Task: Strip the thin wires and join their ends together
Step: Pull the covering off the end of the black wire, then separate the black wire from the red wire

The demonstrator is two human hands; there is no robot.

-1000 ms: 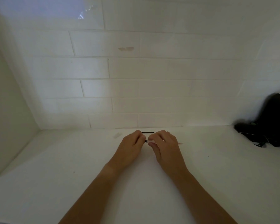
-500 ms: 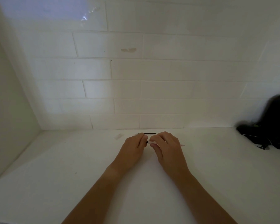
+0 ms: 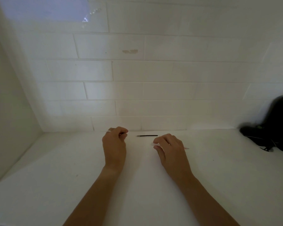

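A short black wire lies on the white counter near the wall, between my two hands and touching neither. My right hand is shut on a thin pale wire; its whitish end sticks out to the left of the fingers and a reddish tip shows to the right. My left hand hovers left of the black wire with thumb and fingertips pinched together. Whether a tiny piece sits in that pinch is too small to tell.
A tiled white wall rises just behind the hands, and a side wall closes the left. A black object with cords sits in the far right corner. A small pale scrap shows by my left knuckles.
My hands were together, both gripping the pale wire; they have now pulled apart, the left going left and the right going right with the wire. The black wire now lies uncovered between them.
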